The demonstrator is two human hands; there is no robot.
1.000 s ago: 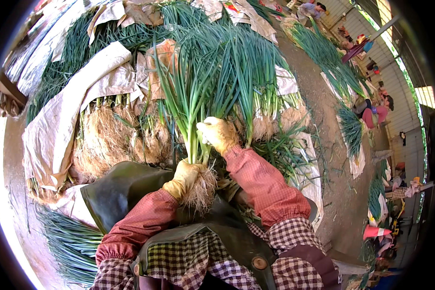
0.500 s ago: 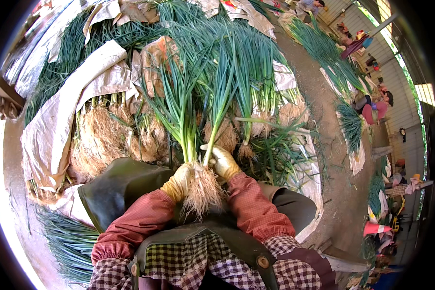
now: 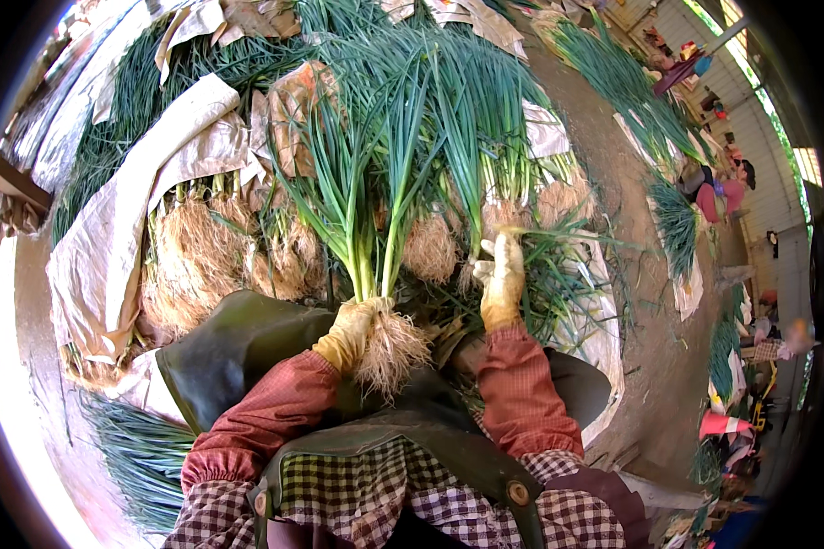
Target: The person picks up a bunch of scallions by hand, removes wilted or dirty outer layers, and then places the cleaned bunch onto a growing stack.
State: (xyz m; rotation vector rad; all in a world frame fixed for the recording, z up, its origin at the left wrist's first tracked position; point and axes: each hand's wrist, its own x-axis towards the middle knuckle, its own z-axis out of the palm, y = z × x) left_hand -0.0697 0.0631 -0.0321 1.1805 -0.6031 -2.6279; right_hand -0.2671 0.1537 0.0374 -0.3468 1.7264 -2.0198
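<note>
My left hand (image 3: 346, 337), in a pale yellow glove, is closed round the lower stems of a bunch of green onions (image 3: 364, 265). Their pale roots (image 3: 393, 355) hang beside the hand over my lap, and the long green leaves lean up and away. Off to the right, my gloved right hand (image 3: 502, 282) is raised with its fingers stretched and apart. A blurred yellowish strip (image 3: 515, 230) shows at its fingertips; whether it touches them I cannot tell. Beneath that hand lie loose green leaves (image 3: 549, 288). Another onion clump with bushy roots (image 3: 429, 249) lies just beyond the held bunch.
Many rooted onions (image 3: 197, 252) lie at the left, partly under a beige cloth (image 3: 146, 197). More leaves (image 3: 137, 457) lie at lower left. A dark green apron (image 3: 247, 352) covers my legs. Farther right are another onion row (image 3: 613, 87), a seated person (image 3: 719, 197) and a red-white cone (image 3: 723, 424).
My right hand has left the bunch's stems and moved right and away, its fingers opening out. The left hand keeps its grip on the onions, nearly in place.
</note>
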